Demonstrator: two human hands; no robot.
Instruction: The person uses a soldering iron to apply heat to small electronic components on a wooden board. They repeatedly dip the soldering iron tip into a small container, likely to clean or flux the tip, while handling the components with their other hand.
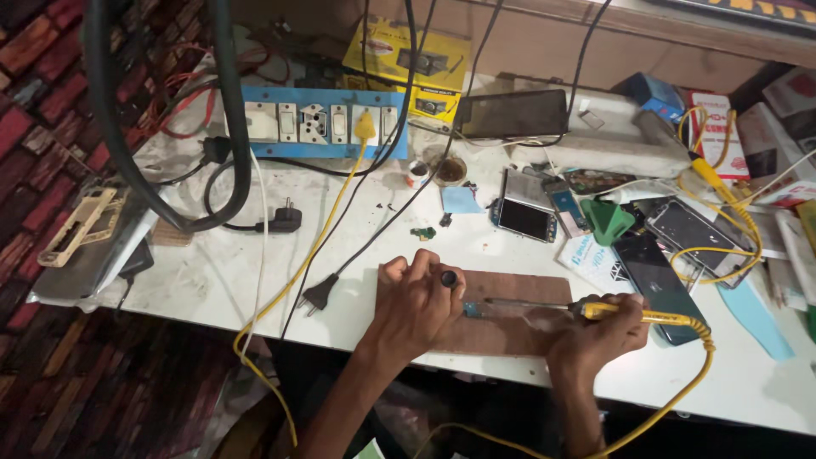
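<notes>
Cluttered white bench (255, 280), brown mat (510, 310): right hand (599, 336) is gripping a yellow soldering iron (552, 308), left hand (416, 306) is pinching a small blue part (470, 310) at the tip. Looks mid-solder; steady contact needed.

A yellow-handled soldering iron (595, 309) lies nearly level over the brown wooden board (510, 327) at the table's near edge, tip pointing left at a small blue part (470, 310); its yellow cord trails right.
</notes>
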